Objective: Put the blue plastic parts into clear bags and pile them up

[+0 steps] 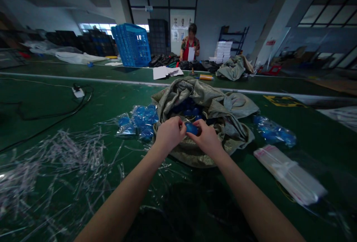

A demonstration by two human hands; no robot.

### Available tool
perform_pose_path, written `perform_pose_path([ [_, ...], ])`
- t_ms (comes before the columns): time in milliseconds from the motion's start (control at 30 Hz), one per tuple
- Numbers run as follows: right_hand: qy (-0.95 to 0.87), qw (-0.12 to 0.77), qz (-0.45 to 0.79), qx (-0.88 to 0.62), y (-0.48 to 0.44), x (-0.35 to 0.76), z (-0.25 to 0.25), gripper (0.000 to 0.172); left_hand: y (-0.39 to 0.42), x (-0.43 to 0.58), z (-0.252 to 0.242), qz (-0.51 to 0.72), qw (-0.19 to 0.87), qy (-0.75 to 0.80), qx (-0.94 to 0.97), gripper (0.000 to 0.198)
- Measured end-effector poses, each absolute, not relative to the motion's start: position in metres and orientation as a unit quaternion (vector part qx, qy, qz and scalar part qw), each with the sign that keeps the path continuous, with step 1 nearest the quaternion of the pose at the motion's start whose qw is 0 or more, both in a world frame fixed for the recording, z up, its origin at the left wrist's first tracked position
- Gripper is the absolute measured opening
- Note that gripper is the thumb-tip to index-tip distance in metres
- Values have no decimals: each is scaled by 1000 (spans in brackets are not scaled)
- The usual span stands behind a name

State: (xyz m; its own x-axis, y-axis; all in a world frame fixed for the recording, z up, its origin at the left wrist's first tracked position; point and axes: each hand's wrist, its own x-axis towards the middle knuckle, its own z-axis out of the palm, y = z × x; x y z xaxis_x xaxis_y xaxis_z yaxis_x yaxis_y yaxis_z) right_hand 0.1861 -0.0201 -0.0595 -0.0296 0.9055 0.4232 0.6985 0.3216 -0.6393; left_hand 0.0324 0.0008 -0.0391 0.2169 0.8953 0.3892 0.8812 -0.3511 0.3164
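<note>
Just in front of the sack's opening, a small, smooth blue rounded piece (191,128) is between my two hands. My left hand (170,133) is closed in a pinch at its left end. The thumb and fingers of my right hand (206,137) grip its right end. Whether clear film wraps this piece, I cannot make out. Behind it, a crumpled grey-green woven sack (192,89) lies open with several darker blue pieces (192,111) inside. Left of the sack sit clear bags of blue pieces (143,119).
Torn clear plastic strips (75,152) litter the green table (111,96) on the left. At right lie another bag of blue pieces (275,130) and a stack of clear bags (290,173). Beyond are a power strip (78,92), a blue crate (131,44) and a person (190,48).
</note>
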Motion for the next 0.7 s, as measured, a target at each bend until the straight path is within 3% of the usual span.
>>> perform_pose_path([
  [300, -624, 501, 163, -577, -17, 182, -67, 33, -11, 39, -34, 195, -32, 565, 801, 22],
  [467, -633, 509, 205, -546, -16, 179, -69, 32, -11, 40, -33, 199, -53, 573, 793, 23],
  [700, -639, 502, 109, -572, -19, 177, -71, 27, -16, 45, -35, 191, -75, 562, 801, 27],
])
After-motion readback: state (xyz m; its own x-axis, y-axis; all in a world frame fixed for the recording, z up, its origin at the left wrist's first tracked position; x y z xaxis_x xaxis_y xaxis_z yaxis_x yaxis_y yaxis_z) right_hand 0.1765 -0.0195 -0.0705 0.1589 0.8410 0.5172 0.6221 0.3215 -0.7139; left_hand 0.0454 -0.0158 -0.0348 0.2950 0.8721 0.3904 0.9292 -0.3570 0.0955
